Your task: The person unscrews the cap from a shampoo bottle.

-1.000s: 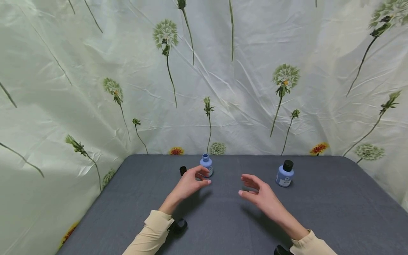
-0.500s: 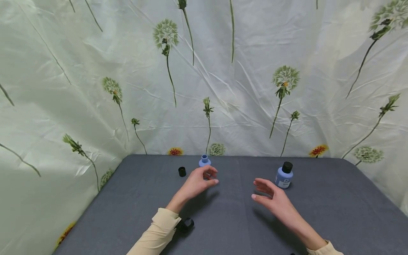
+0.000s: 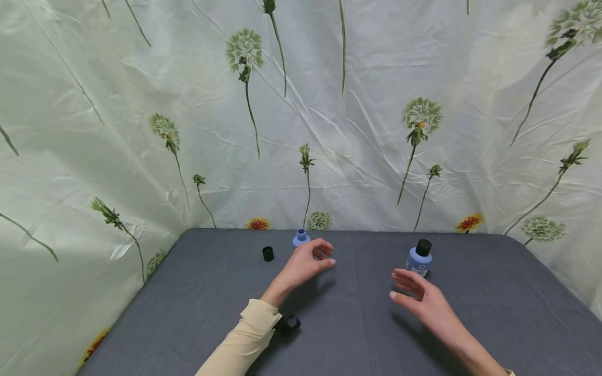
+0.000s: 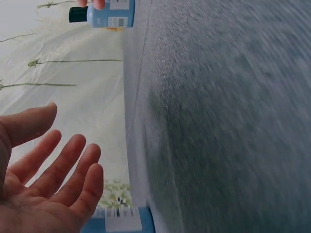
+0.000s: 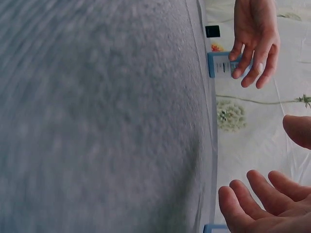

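Note:
My left hand [image 3: 308, 263] hovers over the table with fingers loosely bent and nothing in them. Behind it, partly hidden in the head view, stands an uncapped blue bottle [image 3: 301, 239] with its neck bare. My right hand [image 3: 423, 297] is likewise in the air, thumb and fingers spread apart, holding nothing. Just beyond its fingers stands a second blue bottle [image 3: 419, 259] with a black cap on, its lower part overlapped by the hand. A loose black cap [image 3: 268, 254] sits on the table left of the uncapped bottle. The left wrist view shows the capped bottle [image 4: 112, 17] across the table.
A dark grey cloth covers the table [image 3: 197, 292]. Behind and to the left hangs a pale curtain [image 3: 367, 172] printed with dandelions, meeting the table's far edge. A black wrist device [image 3: 289, 325] hangs below my left cuff.
Both hands have moved to the right, the right one also slightly nearer to me. My left hand now hides more of the uncapped bottle and less of the loose cap. Bottles and cap stay put.

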A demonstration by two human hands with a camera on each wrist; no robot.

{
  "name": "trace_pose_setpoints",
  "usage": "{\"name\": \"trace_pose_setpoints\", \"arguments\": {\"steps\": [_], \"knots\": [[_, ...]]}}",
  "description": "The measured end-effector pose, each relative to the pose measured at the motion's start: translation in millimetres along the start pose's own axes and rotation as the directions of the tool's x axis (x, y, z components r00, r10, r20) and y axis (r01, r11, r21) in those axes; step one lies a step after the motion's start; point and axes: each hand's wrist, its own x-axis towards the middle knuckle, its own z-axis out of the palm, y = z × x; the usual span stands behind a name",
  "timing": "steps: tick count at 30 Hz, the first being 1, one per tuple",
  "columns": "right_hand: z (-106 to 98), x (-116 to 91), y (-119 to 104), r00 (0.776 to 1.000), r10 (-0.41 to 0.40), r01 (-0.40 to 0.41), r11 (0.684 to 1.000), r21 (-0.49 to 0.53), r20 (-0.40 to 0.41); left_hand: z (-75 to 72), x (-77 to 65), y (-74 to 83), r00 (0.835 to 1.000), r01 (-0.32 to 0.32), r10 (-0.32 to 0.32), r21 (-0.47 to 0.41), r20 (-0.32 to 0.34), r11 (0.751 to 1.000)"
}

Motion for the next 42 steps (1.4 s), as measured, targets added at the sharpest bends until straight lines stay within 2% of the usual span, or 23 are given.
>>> {"name": "trace_pose_setpoints", "arguments": {"steps": [11, 22, 37, 42], "knots": [[-22, -6, 11, 0.999, -0.012, 0.009, 0.998, -0.070, -0.050, 20.7, 13.4, 2.9, 0.999, -0.043, 0.042, -0.030, -0.012, 0.999], [-40, -10, 22, 0.995, -0.025, 0.011, 0.991, -0.135, -0.101, 39.6, 25.7, 9.8, 0.999, -0.035, 0.035, -0.024, 0.008, 0.999], [-63, -4, 33, 0.990, -0.009, -0.015, 0.986, -0.166, -0.141, 54.1, 37.0, 15.4, 0.998, -0.037, 0.040, -0.057, 0.045, 0.998], [-68, -2, 35, 0.987, -0.028, 0.000, 0.984, -0.180, -0.155, 58.3, 40.8, 17.1, 0.998, -0.040, 0.043, -0.068, 0.054, 0.997]]}}
